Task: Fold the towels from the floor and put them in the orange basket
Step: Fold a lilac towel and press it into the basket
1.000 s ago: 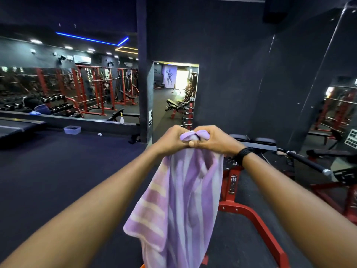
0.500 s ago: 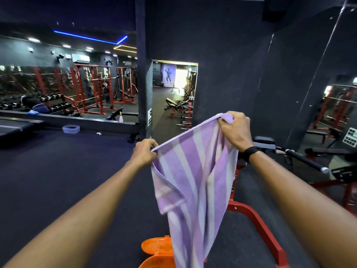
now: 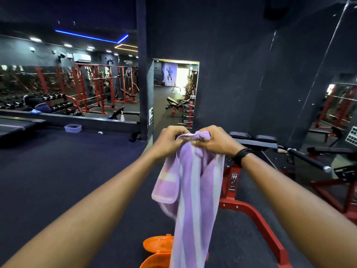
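No legible text; sticker (image 3: pixel 234 180) on red machine frame (image 3: pixel 249 209) unreadable.

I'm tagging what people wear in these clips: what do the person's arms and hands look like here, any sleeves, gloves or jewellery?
Both forearms are bare, with no sleeves in view. The left hand and right hand have no gloves, and no rings can be made out on the fingers. The only thing worn is a black corded wristband wrapped in several strands around the right wrist.
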